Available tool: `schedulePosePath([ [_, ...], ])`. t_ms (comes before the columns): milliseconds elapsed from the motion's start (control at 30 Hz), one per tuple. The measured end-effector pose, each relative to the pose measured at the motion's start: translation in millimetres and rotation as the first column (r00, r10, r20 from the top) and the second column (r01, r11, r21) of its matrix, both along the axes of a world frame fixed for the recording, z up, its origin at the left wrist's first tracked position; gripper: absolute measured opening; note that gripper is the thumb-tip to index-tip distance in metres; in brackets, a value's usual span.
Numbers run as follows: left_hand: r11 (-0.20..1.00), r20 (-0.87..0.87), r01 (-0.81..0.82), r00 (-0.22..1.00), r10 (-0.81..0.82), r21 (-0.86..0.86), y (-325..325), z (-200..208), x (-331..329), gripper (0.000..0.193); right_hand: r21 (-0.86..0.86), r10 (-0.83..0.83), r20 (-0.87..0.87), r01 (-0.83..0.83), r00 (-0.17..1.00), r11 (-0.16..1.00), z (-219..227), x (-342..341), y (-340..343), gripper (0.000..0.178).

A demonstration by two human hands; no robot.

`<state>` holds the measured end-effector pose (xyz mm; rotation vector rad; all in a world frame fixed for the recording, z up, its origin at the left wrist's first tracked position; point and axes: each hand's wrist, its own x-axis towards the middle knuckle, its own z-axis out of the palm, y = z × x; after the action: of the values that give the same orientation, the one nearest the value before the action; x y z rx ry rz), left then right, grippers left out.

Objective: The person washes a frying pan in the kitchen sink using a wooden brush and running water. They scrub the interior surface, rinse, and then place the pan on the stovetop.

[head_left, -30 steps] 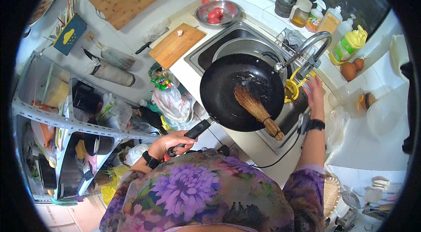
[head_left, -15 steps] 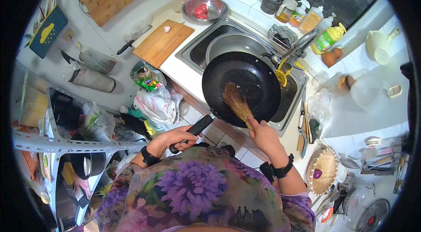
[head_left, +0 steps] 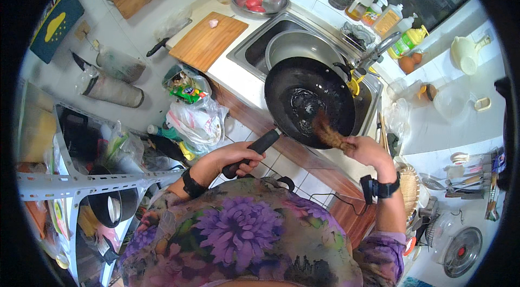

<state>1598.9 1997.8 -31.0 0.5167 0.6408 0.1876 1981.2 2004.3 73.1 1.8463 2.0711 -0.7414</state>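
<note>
My left hand (head_left: 244, 158) is wrapped round the black handle of a dark wok (head_left: 290, 78). The wok is held over the sink (head_left: 249, 51), and a little water glistens in its bottom. My right hand (head_left: 371, 151) grips a brown bristle wok brush (head_left: 328, 132), blurred by motion. Its bristles are against the wok's near right inner wall. Behind the wok, a large metal basin (head_left: 287, 46) sits in the sink, partly hidden by it. A chrome faucet (head_left: 382, 46) stands at the wok's far right.
Left of the sink lies a wooden cutting board (head_left: 208, 43) with a small pale piece on it. A steel bowl (head_left: 279, 0) holds red pieces. Bottles (head_left: 387, 20) line the window ledge. Plastic bags (head_left: 197, 119) hang below the counter. A metal rack (head_left: 92, 185) stands left.
My right hand and the brush have moved right, toward the wok's near right side. The wok has shifted slightly right, with my left hand still on its handle.
</note>
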Motion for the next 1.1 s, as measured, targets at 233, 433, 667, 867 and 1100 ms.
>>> schedulePosePath([
  [233, 0.999, 0.011, -0.009, 1.000, 0.008, 0.033, -0.4, 14.7, 3.0, 0.018, 0.281, 0.155, -0.172, -0.102, 0.973, 0.954, -70.7, -58.8, 42.9, 0.036],
  [433, 0.999, -0.036, -0.008, 0.999, 0.009, 0.042, 0.0, 25.3, 4.6, 0.016, 0.345, -0.187, 0.285, 0.082, 0.940, 0.935, -97.2, -15.6, 53.3, 0.027],
  [667, 0.999, -0.023, -0.021, 0.999, 0.022, 0.043, -2.0, 30.7, 9.2, 0.016, -0.203, 0.078, -0.275, -0.138, 0.958, 0.969, 18.8, -2.6, 17.3, 0.044],
  [867, 0.997, -0.022, -0.031, 0.999, 0.032, 0.068, -5.2, 28.2, 11.2, 0.017, 0.092, -0.043, -0.410, 0.088, 0.911, 0.992, -90.0, -77.9, 69.7, 0.043],
  [1100, 0.999, -0.021, -0.031, 0.999, 0.032, 0.042, -6.3, 24.6, 11.0, 0.017, 0.112, 0.015, 0.286, -0.049, 0.958, 0.992, -53.0, -13.8, 28.4, 0.028],
])
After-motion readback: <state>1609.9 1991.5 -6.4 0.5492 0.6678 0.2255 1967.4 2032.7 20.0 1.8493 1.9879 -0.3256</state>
